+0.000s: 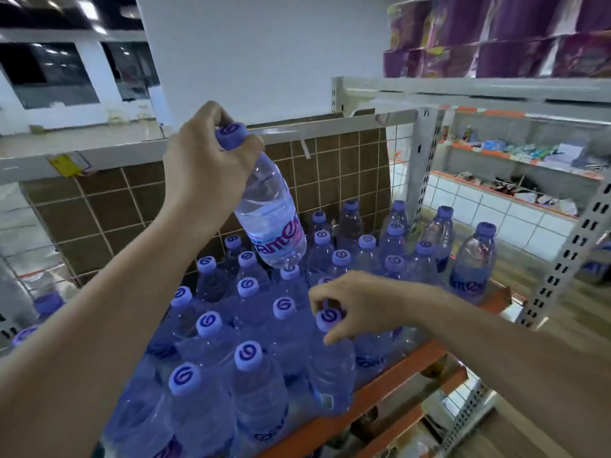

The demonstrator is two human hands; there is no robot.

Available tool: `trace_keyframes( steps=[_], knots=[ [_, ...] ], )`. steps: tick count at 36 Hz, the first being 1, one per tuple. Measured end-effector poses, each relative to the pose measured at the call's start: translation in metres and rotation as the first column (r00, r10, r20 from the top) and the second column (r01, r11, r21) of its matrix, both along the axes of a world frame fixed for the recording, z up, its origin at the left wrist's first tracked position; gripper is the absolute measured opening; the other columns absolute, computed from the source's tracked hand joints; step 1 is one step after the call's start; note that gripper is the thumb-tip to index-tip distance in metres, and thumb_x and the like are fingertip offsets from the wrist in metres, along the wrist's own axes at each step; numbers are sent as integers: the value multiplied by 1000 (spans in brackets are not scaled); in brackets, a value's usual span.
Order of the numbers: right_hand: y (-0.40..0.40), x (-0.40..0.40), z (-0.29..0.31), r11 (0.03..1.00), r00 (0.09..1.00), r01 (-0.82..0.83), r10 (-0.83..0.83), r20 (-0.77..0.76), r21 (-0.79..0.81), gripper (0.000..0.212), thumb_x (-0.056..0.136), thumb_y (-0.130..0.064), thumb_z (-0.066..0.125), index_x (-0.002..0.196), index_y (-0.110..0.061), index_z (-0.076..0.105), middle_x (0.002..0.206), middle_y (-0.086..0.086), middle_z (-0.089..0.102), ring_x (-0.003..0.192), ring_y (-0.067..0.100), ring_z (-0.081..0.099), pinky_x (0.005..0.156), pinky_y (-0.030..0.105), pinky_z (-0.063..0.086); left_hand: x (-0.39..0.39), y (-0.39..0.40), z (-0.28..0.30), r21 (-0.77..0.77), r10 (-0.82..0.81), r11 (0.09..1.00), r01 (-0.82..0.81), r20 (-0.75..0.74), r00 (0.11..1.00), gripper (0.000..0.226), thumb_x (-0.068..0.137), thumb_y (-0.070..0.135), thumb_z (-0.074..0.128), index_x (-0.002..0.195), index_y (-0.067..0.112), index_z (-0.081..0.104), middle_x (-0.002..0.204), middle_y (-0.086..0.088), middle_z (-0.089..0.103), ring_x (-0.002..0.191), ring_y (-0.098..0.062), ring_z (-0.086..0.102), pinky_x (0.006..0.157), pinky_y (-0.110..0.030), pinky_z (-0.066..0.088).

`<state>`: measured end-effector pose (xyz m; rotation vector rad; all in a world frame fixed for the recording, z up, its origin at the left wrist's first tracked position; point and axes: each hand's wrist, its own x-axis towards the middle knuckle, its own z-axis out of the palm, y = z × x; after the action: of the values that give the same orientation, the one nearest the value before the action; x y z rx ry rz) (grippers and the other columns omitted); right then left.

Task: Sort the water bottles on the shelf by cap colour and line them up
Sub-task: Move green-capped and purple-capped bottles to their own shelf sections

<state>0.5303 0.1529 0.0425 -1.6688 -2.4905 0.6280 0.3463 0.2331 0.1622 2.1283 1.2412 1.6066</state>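
Head view: left hand (208,173) fingers grip a lifted bottle (269,209); right hand (357,304) fingers pinch a cap (328,320) among crowded bottles (248,325), bases hidden.

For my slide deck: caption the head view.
Left hand lifts a tilted bottle by its neck; right hand pinches a shelved bottle's cap.

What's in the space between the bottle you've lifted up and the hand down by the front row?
In the head view, between the lifted clear plastic bottle and the right hand stand other purple-capped water bottles, upright on the shelf; one cap sits just under the lifted bottle's base.
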Motion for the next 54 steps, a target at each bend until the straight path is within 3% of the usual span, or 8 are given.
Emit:
trace_keyframes(
  steps=[7, 11, 16, 26, 31, 44, 51, 54],
  knots=[
    [0, 19, 17, 994, 992, -106, 104, -71, -29, 23, 82, -27, 73, 89, -21, 52, 81, 2, 59, 70, 23, 57, 64, 38, 51, 27, 2, 1, 26, 64, 998, -63, -41, 997, 19, 83, 30, 62, 86, 12, 57, 66, 7, 51, 69, -18, 49, 58, -28, 40],
    [1, 41, 50, 999, 978, -39, 45, -206, 32, 19, 81, -29, 76, 88, -22, 59, 78, 0, 64, 63, 18, 66, 56, 24, 53, 43, 2, 7, 39, 93, 995, -91, -33, 995, 20, 82, 30, 62, 87, 11, 59, 68, 3, 54, 70, -21, 52, 61, -32, 43],
    [10, 74, 104, 960, 896, 174, -63, -439, 218, 17, 79, -20, 74, 72, -22, 59, 61, -8, 55, 49, 4, 49, 49, 21, 44, 68, 2, 20, 94, 115, 989, -112, -17, 993, 19, 83, 31, 60, 88, 13, 59, 74, 2, 56, 71, -19, 52, 58, -29, 41],
    [48, 139, 187, 626, 718, 610, -176, -673, 487, 34, 47, -52, 67, 62, -22, 64, 52, -13, 51, 51, 4, 44, 52, 24, 39, 127, 22, 23, 120, 105, 988, -100, -36, 994, 20, 89, 28, 58, 97, 10, 57, 82, 1, 56, 75, -20, 51, 65, -30, 41],
    [78, 166, 170, 487, 784, 616, -300, -543, 620, 23, 69, -44, 73, 72, -26, 58, 77, -6, 56, 70, 11, 48, 65, 24, 35, 154, 41, 7, 85, 42, 996, -30, -145, 989, 21, 93, 29, 56, 96, 9, 52, 81, -3, 56, 72, -20, 49, 63, -30, 39],
    [139, 206, 75, 665, 806, 589, -446, -388, 458, 29, 80, -43, 73, 89, -19, 58, 85, -3, 60, 75, 17, 56, 63, 27, 36, 192, 82, -62, -170, -80, 985, 6, -433, 898, 22, 94, 33, 56, 97, 13, 48, 91, -8, 61, 84, -28, 58, 72, -36, 44],
    [164, 206, 41, 827, 864, 498, -447, -233, 261, 22, 79, -39, 73, 86, -26, 57, 87, -3, 60, 74, 17, 62, 64, 35, 52, 207, 97, -100, -318, -176, 946, -59, -661, 730, 27, 95, 37, 52, 108, 15, 46, 101, -8, 61, 84, -28, 56, 68, -36, 42],
    [169, 205, 33, 874, 901, 434, -417, -121, 220, 18, 82, -34, 70, 90, -25, 56, 88, -4, 60, 68, 11, 60, 57, 27, 44, 210, 102, -110, -368, -230, 926, -86, -730, 643, 25, 94, 36, 51, 112, 19, 47, 102, -5, 61, 86, -27, 56, 68, -35, 39]
  ],
)
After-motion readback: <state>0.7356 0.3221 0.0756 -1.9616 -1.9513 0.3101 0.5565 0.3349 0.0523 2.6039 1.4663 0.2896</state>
